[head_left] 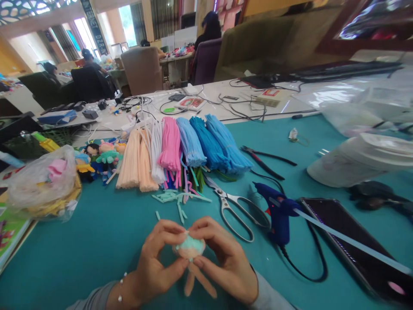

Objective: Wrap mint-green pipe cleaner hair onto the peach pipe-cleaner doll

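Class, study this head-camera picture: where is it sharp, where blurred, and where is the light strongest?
Head view: sharpest around the scissors and pipe-cleaner bundles; both hands, left hand and right hand, pinching the small fuzzy figure, are slightly soft; the plastic bags at right smear badly; far windows blow out white; table edges bow from lens distortion.

A single view is given, taken from head height and aimed forward and down across the teal table [97,241]. The left hand [155,262] and right hand [226,267] are seen close at the bottom edge, the room beyond.
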Demonstrator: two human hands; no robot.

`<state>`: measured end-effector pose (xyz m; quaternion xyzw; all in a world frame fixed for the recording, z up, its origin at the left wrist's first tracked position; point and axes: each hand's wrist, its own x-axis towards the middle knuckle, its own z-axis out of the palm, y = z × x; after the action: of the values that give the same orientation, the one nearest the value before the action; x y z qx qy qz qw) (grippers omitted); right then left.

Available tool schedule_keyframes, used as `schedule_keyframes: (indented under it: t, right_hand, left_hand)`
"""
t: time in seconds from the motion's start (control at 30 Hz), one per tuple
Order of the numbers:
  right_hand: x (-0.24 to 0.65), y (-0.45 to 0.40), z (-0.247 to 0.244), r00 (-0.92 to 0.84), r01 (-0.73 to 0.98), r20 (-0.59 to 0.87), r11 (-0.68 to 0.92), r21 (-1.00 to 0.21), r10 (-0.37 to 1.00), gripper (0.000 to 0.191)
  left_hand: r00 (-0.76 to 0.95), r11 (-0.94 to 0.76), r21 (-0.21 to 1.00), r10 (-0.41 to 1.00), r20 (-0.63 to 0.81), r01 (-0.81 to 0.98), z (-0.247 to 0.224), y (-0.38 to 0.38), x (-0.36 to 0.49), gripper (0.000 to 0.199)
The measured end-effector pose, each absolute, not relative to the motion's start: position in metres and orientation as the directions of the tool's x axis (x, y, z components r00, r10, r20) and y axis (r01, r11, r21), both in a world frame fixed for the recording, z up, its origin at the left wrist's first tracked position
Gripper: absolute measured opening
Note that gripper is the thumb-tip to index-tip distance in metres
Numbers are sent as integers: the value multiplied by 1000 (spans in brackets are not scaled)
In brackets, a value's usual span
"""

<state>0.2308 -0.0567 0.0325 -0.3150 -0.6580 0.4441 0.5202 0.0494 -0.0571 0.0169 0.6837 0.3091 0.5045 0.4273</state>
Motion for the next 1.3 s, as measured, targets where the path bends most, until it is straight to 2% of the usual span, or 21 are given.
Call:
schedule_keyframes:
  t: [0.1,0.23,0.4,0.53,0.7,0.83,0.97,1.13,1.3]
  right_hand:
    - [230,-56,32,-249,-54,358,356,-933,900,24]
    - [230,-54,31,-230,-114,310,291,-950,923,25]
    - [231,-53,31,-211,-104,274,257,-961,938,26]
    - [232,-52,30,-202,-75,236,226,-971,950,31]
    - [233,-50,26,-200,-121,170,148,-982,965,29]
    - [231,-51,25,-227,-130,108,79,-988,968,34]
    - [230,-50,26,-225,-109,119,97,-989,967,32]
    - [230,-50,28,-241,-85,136,118,-989,961,33]
    - [230,-50,28,-252,-76,133,118,-990,959,32]
  left_hand:
    - [288,-388,920,876,386,-53,14,-58,51,43]
    - [310,-224,962,914,263,-154,13,-60,53,53]
    - [338,38,969,940,48,-244,16,-57,57,36]
    - [341,193,913,938,-64,-360,19,-53,61,40]
    - [289,231,877,951,-112,-421,21,-50,61,37]
    - [309,246,864,944,-111,-440,20,-49,59,39]
    - [316,248,874,942,-116,-419,19,-49,60,43]
    - [242,240,895,958,-155,-376,21,-49,62,38]
    - [237,251,897,956,-171,-364,23,-50,63,35]
